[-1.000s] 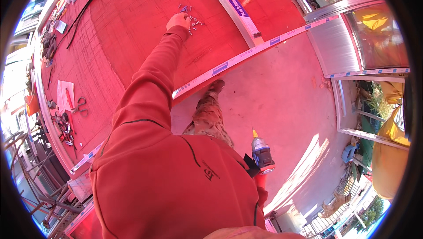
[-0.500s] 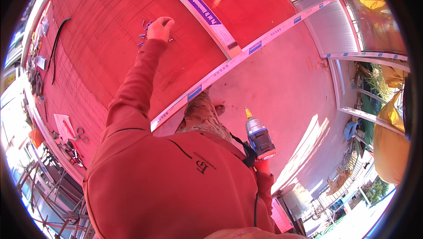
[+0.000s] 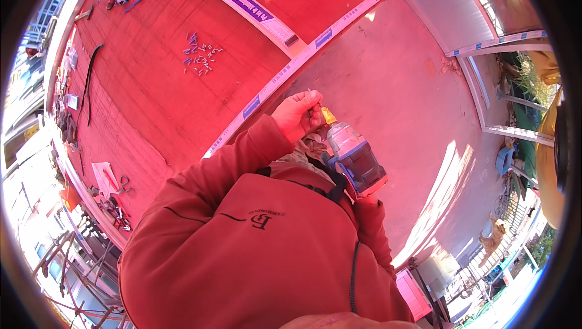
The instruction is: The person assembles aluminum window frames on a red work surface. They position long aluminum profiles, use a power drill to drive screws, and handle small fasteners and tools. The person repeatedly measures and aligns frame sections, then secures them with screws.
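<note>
My half-hidden right grip (image 3: 365, 200) holds the drill (image 3: 359, 158), its yellow tip (image 3: 328, 115) beside my narrow, pinching left grip (image 3: 314, 103). Screws (image 3: 204, 60) lie inside the tabletop's near edge (image 3: 287, 72), likely for reach.

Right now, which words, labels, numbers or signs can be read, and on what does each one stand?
I do not copy wording here.
Purple label on the crossbar: large pale lettering, readable.
Red jacket: dark chest emblem, partly blurred.
Blue labels on the long bar: too small to read.
Drill: no readable text.
</note>
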Demonstrator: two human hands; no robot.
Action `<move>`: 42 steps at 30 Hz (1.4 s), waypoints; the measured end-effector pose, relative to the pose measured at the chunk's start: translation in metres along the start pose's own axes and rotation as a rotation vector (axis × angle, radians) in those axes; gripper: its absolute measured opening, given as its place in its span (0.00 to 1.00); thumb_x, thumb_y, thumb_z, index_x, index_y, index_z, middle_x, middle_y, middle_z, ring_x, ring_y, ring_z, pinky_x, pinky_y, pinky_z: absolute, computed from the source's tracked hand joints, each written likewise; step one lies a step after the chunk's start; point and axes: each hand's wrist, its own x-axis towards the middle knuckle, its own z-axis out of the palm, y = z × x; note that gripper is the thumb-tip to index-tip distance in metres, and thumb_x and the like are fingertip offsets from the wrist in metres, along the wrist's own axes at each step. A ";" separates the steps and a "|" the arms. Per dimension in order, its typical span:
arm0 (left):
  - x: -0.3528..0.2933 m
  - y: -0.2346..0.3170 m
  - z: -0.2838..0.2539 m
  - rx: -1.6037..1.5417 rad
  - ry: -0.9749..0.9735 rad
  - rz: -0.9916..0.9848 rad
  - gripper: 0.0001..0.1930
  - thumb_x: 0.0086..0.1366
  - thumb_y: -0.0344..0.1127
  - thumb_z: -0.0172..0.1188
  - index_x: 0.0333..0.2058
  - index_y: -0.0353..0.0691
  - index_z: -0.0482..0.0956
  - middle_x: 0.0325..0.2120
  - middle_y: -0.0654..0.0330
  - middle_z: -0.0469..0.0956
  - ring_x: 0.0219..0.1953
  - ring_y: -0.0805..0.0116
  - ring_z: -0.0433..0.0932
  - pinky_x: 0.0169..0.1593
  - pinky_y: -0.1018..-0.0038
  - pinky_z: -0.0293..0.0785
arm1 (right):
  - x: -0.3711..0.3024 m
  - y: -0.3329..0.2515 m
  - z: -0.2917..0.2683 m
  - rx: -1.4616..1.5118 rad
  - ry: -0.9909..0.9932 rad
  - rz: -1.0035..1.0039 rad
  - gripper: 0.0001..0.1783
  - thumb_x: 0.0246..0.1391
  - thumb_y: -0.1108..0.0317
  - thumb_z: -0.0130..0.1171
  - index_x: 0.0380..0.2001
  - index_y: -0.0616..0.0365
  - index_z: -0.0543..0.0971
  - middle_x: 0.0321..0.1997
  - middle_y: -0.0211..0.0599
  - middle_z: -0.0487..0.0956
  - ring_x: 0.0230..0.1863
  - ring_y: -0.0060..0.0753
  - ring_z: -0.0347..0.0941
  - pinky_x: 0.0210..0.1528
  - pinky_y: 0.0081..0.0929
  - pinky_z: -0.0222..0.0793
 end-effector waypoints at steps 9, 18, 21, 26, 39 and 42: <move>0.014 -0.056 0.010 0.161 0.173 0.020 0.12 0.67 0.44 0.58 0.32 0.42 0.73 0.25 0.66 0.71 0.28 0.74 0.71 0.31 0.77 0.69 | 0.024 0.035 0.029 -0.073 0.115 -0.309 0.19 0.52 0.69 0.62 0.48 0.57 0.75 0.43 0.33 0.78 0.41 0.29 0.76 0.40 0.27 0.73; 0.030 -0.062 -0.015 0.389 0.407 -0.015 0.14 0.65 0.47 0.60 0.36 0.42 0.74 0.29 0.64 0.73 0.30 0.72 0.72 0.34 0.75 0.70 | 0.036 0.061 0.061 1.230 -0.006 0.111 0.26 0.55 0.71 0.61 0.57 0.61 0.69 0.51 0.35 0.76 0.48 0.26 0.75 0.49 0.24 0.74; 0.032 -0.049 -0.016 0.503 0.393 -0.040 0.18 0.66 0.47 0.59 0.46 0.40 0.75 0.32 0.64 0.73 0.30 0.73 0.71 0.36 0.75 0.70 | 0.042 0.082 0.085 1.328 -0.008 0.098 0.26 0.55 0.71 0.60 0.57 0.62 0.69 0.50 0.36 0.77 0.47 0.27 0.76 0.47 0.24 0.75; 0.053 0.038 -0.037 1.565 0.310 0.539 0.19 0.68 0.41 0.56 0.51 0.35 0.73 0.40 0.62 0.76 0.39 0.74 0.73 0.42 0.76 0.71 | 0.061 0.122 0.147 1.725 0.041 0.199 0.30 0.47 0.72 0.68 0.54 0.66 0.71 0.47 0.36 0.77 0.45 0.30 0.75 0.47 0.24 0.72; 0.178 0.113 -0.042 2.435 0.114 0.286 0.26 0.64 0.55 0.58 0.23 0.35 0.68 0.18 0.65 0.64 0.25 0.77 0.61 0.28 0.73 0.60 | 0.125 0.122 0.197 1.583 0.252 0.074 0.23 0.43 0.79 0.67 0.45 0.66 0.73 0.39 0.30 0.79 0.39 0.17 0.72 0.43 0.20 0.73; 0.178 0.100 -0.042 2.273 0.088 0.413 0.22 0.65 0.50 0.56 0.24 0.35 0.70 0.19 0.67 0.65 0.26 0.79 0.60 0.29 0.75 0.58 | 0.135 0.122 0.192 1.657 0.204 0.068 0.24 0.43 0.79 0.66 0.46 0.65 0.74 0.40 0.30 0.79 0.39 0.16 0.72 0.44 0.19 0.73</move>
